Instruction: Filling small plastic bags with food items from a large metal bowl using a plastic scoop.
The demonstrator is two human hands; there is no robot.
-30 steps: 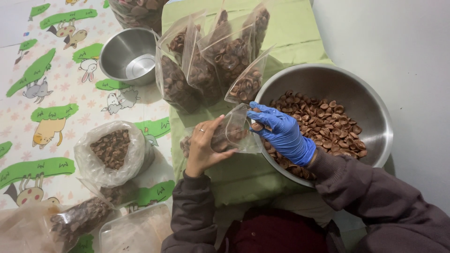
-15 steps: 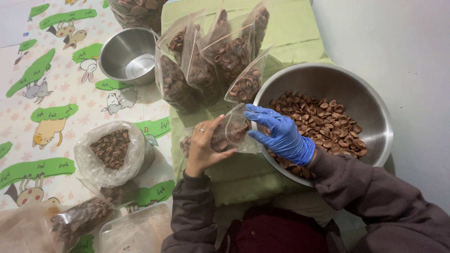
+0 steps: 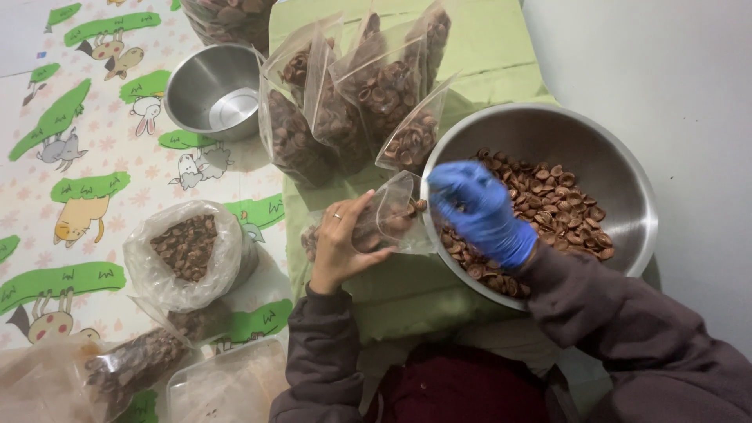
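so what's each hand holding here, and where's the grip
The bare left hand holds a small clear bag by its side, mouth toward the big steel bowl. The gloved right hand is blurred; its hold cannot be told.

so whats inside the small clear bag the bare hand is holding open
The clear bag, held by the left hand, has some brown shell-like pieces in it. The fingers cover its lower end, so the fill level is hidden.

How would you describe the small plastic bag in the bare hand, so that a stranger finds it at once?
Start at the large steel bowl of brown shell pieces on the green cloth. At its left rim, the bare left hand holds a small clear bag. Unlike the full bags standing behind, it lies tilted, open and only partly filled.
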